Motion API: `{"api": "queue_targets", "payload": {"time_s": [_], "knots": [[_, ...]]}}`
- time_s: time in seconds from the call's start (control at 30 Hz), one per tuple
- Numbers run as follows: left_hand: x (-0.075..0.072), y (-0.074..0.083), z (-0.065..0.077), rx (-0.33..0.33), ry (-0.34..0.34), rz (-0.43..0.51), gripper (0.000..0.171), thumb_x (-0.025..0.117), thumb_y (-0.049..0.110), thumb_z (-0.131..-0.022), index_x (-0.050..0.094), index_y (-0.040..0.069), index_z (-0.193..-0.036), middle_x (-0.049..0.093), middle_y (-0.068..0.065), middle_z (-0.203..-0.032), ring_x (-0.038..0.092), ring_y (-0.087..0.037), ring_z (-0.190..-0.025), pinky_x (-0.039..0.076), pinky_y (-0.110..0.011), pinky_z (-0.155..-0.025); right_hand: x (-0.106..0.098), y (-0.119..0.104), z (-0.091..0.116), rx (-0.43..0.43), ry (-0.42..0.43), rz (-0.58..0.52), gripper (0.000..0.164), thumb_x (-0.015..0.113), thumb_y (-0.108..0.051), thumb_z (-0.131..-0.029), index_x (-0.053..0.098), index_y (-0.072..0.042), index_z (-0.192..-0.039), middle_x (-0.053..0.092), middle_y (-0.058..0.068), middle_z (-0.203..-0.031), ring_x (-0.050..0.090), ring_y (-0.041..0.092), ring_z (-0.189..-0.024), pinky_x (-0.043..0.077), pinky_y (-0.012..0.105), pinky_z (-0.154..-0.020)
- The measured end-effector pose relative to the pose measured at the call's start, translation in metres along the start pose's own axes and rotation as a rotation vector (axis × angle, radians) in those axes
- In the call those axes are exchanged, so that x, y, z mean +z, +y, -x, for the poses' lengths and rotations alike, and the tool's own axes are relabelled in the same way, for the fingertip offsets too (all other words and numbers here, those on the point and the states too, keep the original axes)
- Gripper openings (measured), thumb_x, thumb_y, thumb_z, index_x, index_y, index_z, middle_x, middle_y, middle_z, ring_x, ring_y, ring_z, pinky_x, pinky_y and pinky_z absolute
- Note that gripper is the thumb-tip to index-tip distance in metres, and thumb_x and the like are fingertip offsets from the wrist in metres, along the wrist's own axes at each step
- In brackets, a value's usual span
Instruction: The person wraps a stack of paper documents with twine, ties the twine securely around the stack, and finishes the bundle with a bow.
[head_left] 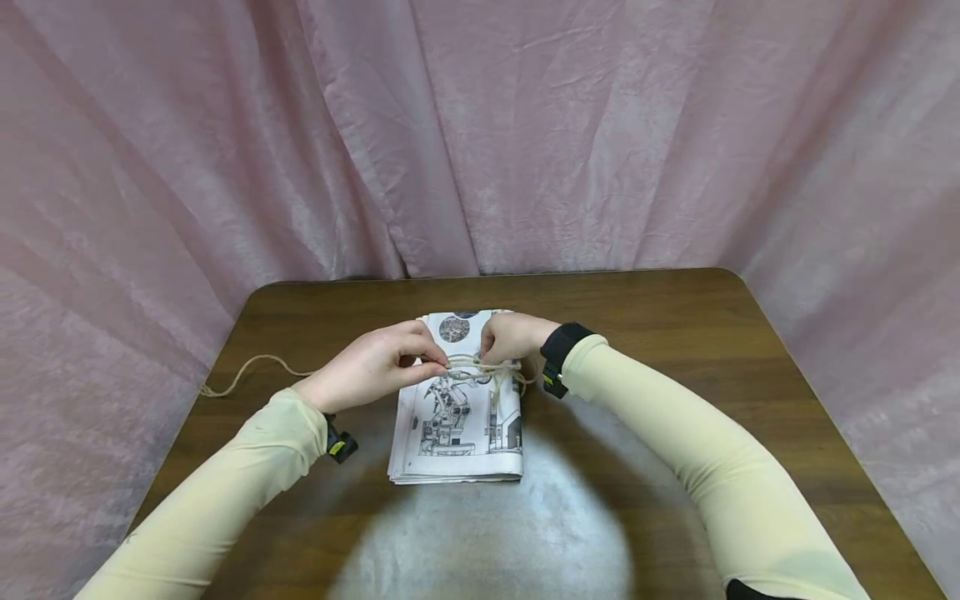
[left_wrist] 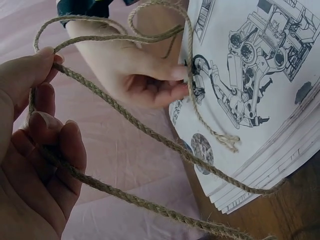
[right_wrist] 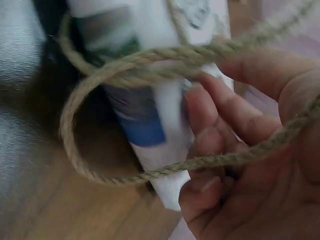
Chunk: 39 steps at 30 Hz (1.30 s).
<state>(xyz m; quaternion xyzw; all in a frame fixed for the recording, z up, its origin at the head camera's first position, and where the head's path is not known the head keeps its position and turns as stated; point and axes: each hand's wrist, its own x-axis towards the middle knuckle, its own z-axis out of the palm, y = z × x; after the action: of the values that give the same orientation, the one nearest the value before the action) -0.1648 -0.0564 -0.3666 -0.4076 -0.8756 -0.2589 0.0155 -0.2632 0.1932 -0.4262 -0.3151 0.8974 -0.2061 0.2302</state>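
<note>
The papers [head_left: 450, 425] lie stacked on the table [head_left: 675, 400], a little left of its middle, their upper part half hidden by the hands. The rope [left_wrist: 170, 144] crosses them between the hands, but its crossings look tangled from the head view and I cannot make out whether there is a knot. Where it meets the side of the stack it drops out of sight; a length trails left over the table (passing behind the left wrist), and a frayed end [left_wrist: 230, 142] rests on the top page.

The left hand [head_left: 382, 358] pinches the rope between thumb and forefinger, palm turned inward, its other fingers loosely bent about a second strand. Its forearm slants in from the lower left, cut off by the frame.

The right hand [head_left: 512, 336] comes over the stack's far right with wrist bent and fingers curled down, tips drawn close at a strand. Whether they truly pinch it I cannot tell (the right wrist view is blurred just there). A wide loop hangs beside this hand. The right arm bends at the elbow; its sleeve [head_left: 660, 417] runs off the bottom edge.
</note>
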Motion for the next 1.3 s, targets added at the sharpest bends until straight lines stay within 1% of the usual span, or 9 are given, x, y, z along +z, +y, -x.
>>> {"api": "queue_targets", "payload": {"time_s": [0.17, 0.3, 0.43, 0.57, 0.63, 0.83, 1.03, 1.17, 1.3], "knots": [[0.002, 0.001, -0.001, -0.006, 0.001, 0.008, 0.009, 0.076, 0.029, -0.094, 0.079, 0.029, -0.103, 0.061, 0.021, -0.100, 0.056, -0.004, -0.081, 0.047, -0.027, -0.068, 0.013, -0.001, -0.001, 0.015, 0.063, 0.119, 0.008, 0.069, -0.020, -0.094, 0.070, -0.014, -0.089, 0.065, -0.003, -0.086, 0.058, 0.015, -0.076, 0.048, 0.031, -0.071], [0.003, 0.001, -0.001, -0.021, -0.002, 0.025, 0.008, 0.076, 0.030, -0.094, 0.079, 0.030, -0.102, 0.061, 0.021, -0.100, 0.056, -0.004, -0.081, 0.047, -0.027, -0.068, 0.015, 0.000, 0.001, 0.006, 0.101, 0.079, 0.009, 0.068, -0.018, -0.094, 0.069, -0.015, -0.086, 0.065, -0.003, -0.083, 0.058, 0.014, -0.071, 0.048, 0.030, -0.067], [0.003, 0.001, -0.001, -0.028, 0.003, 0.027, 0.008, 0.076, 0.029, -0.095, 0.078, 0.032, -0.102, 0.061, 0.020, -0.099, 0.057, -0.004, -0.080, 0.047, -0.027, -0.069, 0.007, 0.004, 0.005, -0.004, 0.206, -0.104, 0.005, 0.068, -0.015, -0.094, 0.069, -0.010, -0.093, 0.066, 0.001, -0.088, 0.058, 0.015, -0.073, 0.048, 0.029, -0.067], [0.003, 0.000, -0.002, -0.034, 0.017, 0.013, 0.007, 0.075, 0.029, -0.096, 0.077, 0.032, -0.102, 0.061, 0.021, -0.100, 0.057, -0.004, -0.080, 0.048, -0.027, -0.069, -0.012, 0.008, 0.013, -0.016, 0.340, -0.304, 0.019, 0.070, -0.014, -0.095, 0.071, -0.001, -0.109, 0.069, 0.005, -0.096, 0.060, 0.016, -0.082, 0.049, 0.029, -0.071], [0.003, -0.001, -0.003, -0.036, 0.030, 0.006, 0.007, 0.074, 0.029, -0.097, 0.077, 0.032, -0.102, 0.062, 0.020, -0.100, 0.057, -0.004, -0.081, 0.048, -0.027, -0.070, -0.023, 0.011, 0.020, -0.010, 0.389, -0.385, 0.022, 0.070, -0.015, -0.096, 0.072, 0.000, -0.113, 0.070, 0.007, -0.097, 0.062, 0.017, -0.083, 0.050, 0.029, -0.071], [0.004, -0.004, -0.005, -0.080, 0.068, -0.015, 0.005, 0.073, 0.032, -0.098, 0.076, 0.033, -0.101, 0.062, 0.021, -0.099, 0.056, -0.004, -0.081, 0.047, -0.028, -0.071, -0.056, 0.026, 0.050, 0.026, 0.499, -0.656, 0.021, 0.072, -0.017, -0.097, 0.068, 0.000, -0.109, 0.069, 0.014, -0.092, 0.065, 0.020, -0.079, 0.051, 0.030, -0.067], [0.002, -0.006, -0.005, -0.134, 0.085, -0.024, 0.005, 0.073, 0.029, -0.098, 0.075, 0.032, -0.102, 0.061, 0.019, -0.100, 0.056, -0.006, -0.081, 0.048, -0.029, -0.070, -0.078, 0.053, 0.082, 0.048, 0.645, -0.880, 0.020, 0.073, -0.011, -0.095, 0.062, 0.003, -0.105, 0.070, 0.008, -0.086, 0.067, 0.015, -0.073, 0.055, 0.027, -0.065], [0.000, -0.007, -0.006, -0.167, 0.096, -0.017, 0.006, 0.073, 0.027, -0.098, 0.075, 0.030, -0.103, 0.061, 0.016, -0.100, 0.055, -0.008, -0.079, 0.048, -0.030, -0.069, -0.087, 0.071, 0.109, 0.074, 0.731, -0.961, 0.021, 0.073, -0.011, -0.096, 0.059, 0.002, -0.105, 0.071, 0.004, -0.085, 0.070, 0.014, -0.073, 0.057, 0.025, -0.064], [-0.002, -0.010, -0.006, -0.186, 0.109, -0.002, 0.006, 0.073, 0.025, -0.098, 0.075, 0.029, -0.102, 0.062, 0.015, -0.101, 0.055, -0.010, -0.081, 0.048, -0.031, -0.070, -0.092, 0.091, 0.136, 0.112, 0.804, -0.954, 0.027, 0.073, -0.016, -0.097, 0.057, 0.002, -0.109, 0.072, 0.001, -0.088, 0.072, 0.014, -0.077, 0.057, 0.024, -0.065]]}}
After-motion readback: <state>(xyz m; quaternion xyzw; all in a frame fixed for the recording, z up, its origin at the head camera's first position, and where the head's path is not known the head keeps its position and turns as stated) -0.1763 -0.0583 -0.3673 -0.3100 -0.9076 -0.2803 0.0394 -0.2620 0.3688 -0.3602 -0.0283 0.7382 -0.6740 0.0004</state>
